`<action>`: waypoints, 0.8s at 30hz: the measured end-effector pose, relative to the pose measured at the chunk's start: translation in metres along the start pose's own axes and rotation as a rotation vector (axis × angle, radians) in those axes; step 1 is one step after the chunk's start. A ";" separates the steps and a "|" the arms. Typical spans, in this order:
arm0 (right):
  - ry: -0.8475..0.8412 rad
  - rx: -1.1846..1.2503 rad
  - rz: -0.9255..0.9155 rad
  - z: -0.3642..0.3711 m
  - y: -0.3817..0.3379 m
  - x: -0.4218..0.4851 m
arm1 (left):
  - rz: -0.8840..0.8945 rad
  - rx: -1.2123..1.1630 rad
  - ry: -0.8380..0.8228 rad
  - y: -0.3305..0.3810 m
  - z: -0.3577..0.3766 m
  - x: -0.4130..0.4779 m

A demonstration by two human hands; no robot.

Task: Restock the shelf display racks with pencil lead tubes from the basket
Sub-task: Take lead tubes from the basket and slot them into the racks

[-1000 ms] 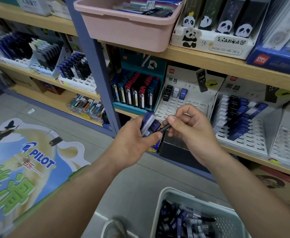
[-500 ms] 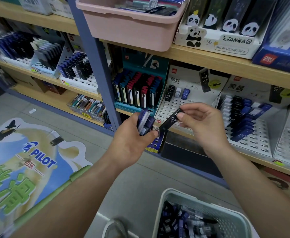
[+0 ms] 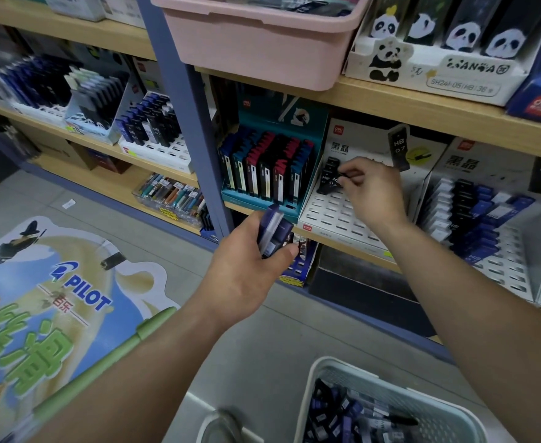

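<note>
My right hand (image 3: 371, 190) pinches a black HB 0.7 lead tube (image 3: 335, 183) at the upper left slots of a white slotted display rack (image 3: 333, 215), beside two other black tubes standing there. My left hand (image 3: 246, 266) grips a small bunch of blue and clear lead tubes (image 3: 272, 231) in front of the shelf edge. A white mesh basket (image 3: 326, 375) at the bottom right holds several more blue, black and clear tubes (image 3: 349, 417).
A second white rack (image 3: 499, 263) to the right carries several blue, black and white tubes. A teal display box (image 3: 262, 174) stands left of the rack, a pink tub (image 3: 256, 46) above. A blue shelf post (image 3: 192, 123) rises at centre.
My right hand has carried the black tube away from my left hand, up and right to the white rack's top-left slots. My left hand has stayed in place with its bunch.
</note>
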State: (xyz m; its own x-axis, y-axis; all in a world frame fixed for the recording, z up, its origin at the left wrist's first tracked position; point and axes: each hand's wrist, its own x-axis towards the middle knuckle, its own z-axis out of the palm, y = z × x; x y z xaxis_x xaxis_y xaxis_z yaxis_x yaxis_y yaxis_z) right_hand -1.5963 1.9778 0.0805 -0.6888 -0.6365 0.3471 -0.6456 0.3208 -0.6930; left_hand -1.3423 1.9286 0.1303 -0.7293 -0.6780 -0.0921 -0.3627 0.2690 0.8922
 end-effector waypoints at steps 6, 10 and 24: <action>-0.042 -0.140 -0.184 0.002 -0.003 0.004 | -0.028 -0.042 0.012 -0.004 -0.002 0.002; -0.119 -0.262 -0.216 0.014 -0.007 0.007 | -0.021 -0.061 0.014 -0.004 -0.003 0.000; -0.556 0.465 -0.032 -0.041 -0.105 -0.067 | 0.004 -0.141 -0.011 -0.005 0.002 0.003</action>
State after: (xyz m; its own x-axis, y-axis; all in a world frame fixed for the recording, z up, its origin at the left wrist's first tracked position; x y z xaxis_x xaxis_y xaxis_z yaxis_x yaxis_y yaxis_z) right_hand -1.4961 2.0155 0.1560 -0.3224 -0.9428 0.0846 -0.3700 0.0432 -0.9280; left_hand -1.3440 1.9265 0.1245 -0.7371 -0.6694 -0.0927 -0.2752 0.1719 0.9459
